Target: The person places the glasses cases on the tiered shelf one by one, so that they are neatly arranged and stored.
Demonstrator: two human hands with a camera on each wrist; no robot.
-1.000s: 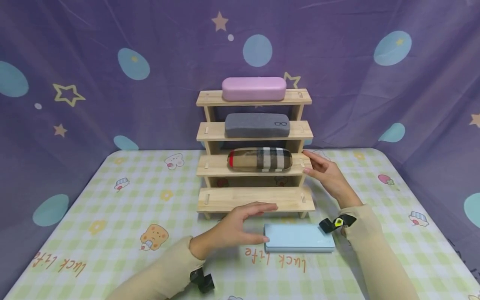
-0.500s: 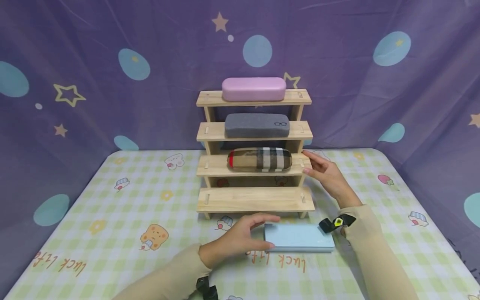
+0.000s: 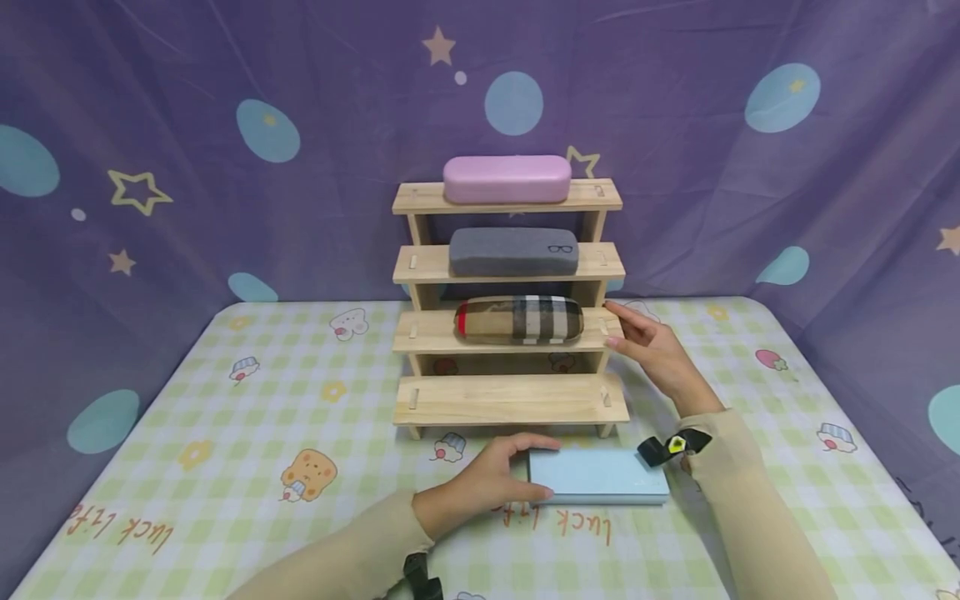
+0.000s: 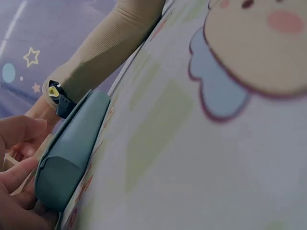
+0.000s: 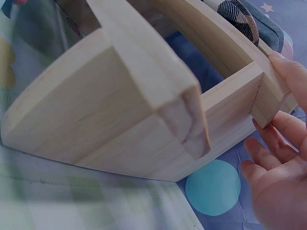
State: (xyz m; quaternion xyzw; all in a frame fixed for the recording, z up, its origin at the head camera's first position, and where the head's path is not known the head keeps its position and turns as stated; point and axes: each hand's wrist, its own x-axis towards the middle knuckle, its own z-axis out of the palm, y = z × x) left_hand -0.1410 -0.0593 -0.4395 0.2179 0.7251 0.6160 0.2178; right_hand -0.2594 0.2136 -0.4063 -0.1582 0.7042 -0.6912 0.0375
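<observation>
A light blue oblong case (image 3: pixel 600 477) lies flat on the table in front of a four-step wooden display rack (image 3: pixel 510 400). My left hand (image 3: pixel 491 477) arches around the case's left end, thumb by the front edge and fingers by the back edge. In the left wrist view the fingers meet the case (image 4: pixel 72 148), while the thumb looks slightly apart from it. My right hand (image 3: pixel 660 350) grips the right end of the rack's second step from the bottom. The right wrist view shows the thumb (image 5: pixel 288 72) on top of the board and fingers beneath.
On the rack's upper steps sit a pink case (image 3: pixel 507 179), a grey glasses case (image 3: pixel 513 252) and a plaid case (image 3: pixel 519 320). The bottom step is bare wood. A checked tablecloth (image 3: pixel 285 400) covers the table, with a purple curtain (image 3: pixel 337 100) behind.
My left hand has come down and right, from in front of the bottom step to the left end of the light blue case. The right hand and the rack have stayed put.
</observation>
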